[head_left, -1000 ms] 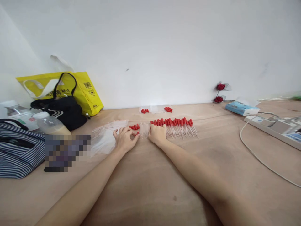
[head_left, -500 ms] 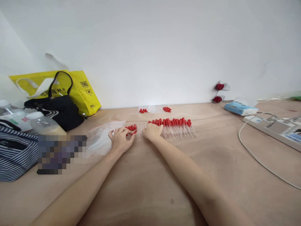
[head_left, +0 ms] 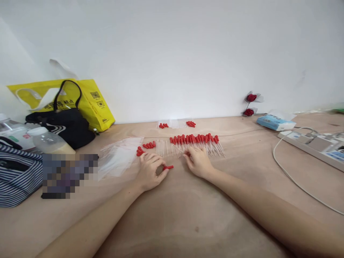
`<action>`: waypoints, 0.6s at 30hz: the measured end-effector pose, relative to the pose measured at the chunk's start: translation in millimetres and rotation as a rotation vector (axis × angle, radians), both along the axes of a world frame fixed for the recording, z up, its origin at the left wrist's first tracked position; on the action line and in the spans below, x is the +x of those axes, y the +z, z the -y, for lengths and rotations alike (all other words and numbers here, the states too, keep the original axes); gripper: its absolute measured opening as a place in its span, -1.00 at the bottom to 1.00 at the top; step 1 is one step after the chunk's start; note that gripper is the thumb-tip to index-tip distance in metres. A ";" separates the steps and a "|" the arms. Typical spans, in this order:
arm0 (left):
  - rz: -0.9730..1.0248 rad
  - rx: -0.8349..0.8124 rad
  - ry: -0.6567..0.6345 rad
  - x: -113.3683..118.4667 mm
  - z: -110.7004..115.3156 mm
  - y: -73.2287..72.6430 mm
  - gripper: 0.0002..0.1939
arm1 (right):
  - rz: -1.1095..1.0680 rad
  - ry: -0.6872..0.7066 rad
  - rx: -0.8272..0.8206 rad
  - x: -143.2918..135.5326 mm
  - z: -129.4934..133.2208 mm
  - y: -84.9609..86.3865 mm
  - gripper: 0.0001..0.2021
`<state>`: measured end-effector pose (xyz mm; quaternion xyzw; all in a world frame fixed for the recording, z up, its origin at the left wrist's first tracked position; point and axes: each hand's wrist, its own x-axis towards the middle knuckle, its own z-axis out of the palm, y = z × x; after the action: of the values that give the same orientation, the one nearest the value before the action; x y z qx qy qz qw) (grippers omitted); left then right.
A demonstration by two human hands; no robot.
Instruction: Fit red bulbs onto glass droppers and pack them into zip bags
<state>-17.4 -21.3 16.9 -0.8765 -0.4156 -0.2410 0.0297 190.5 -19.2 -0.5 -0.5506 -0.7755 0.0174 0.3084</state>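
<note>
Between thumb and fingers my left hand [head_left: 152,172] pinches a red rubber bulb [head_left: 168,167], held low over the table. My right hand [head_left: 197,161] is closed just in front of the row of red-capped clear droppers [head_left: 199,138]; a thin clear piece seems to be at its fingertips, too faint to make out. Left of that row lie bare clear tubes [head_left: 161,147]. Loose red bulbs [head_left: 149,145] lie beside the tubes, and more red bulbs [head_left: 139,151] rest just beyond my left fingers.
Clear plastic bags [head_left: 118,157] lie left of my left hand. Near the wall is a bag with droppers [head_left: 177,124]. A yellow bag [head_left: 99,107], black bag [head_left: 71,125] and bottle [head_left: 53,141] stand left. Rightward are a tissue pack [head_left: 275,123] and power strip [head_left: 317,145] with a cable.
My left hand has moved right and nearer with the red bulb, uncovering other bulbs. My right hand has shifted right and nearer, away from the bare tubes.
</note>
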 end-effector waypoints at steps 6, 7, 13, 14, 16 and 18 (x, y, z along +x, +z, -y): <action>0.007 -0.050 -0.040 8.9 4.7 -0.5 -0.84 | 0.089 0.178 0.004 48.8 34.2 -6.6 -0.88; 0.002 -0.056 -0.044 9.2 4.0 -1.5 -0.80 | 0.094 0.179 0.001 50.2 35.2 -6.0 -0.88; 0.002 -0.073 -0.066 13.9 1.1 -6.5 -0.82 | 0.051 0.191 -0.047 42.3 26.6 -5.7 -0.90; 0.010 -0.071 -0.065 14.9 1.2 -6.6 -0.83 | 0.028 0.186 -0.063 40.6 24.4 -6.4 -0.90; 0.022 -0.067 -0.061 16.5 1.9 -6.1 -0.84 | -0.014 0.157 -0.102 36.9 20.6 -7.8 -0.88; 0.029 -0.069 -0.056 17.3 2.8 -5.4 -0.85 | -0.031 0.107 -0.137 32.7 18.2 -8.6 -0.87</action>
<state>-0.1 -24.1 11.5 -0.8847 -0.3993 -0.2401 -0.0134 223.1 -37.3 -9.1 -0.5278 -0.7960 0.0956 0.2806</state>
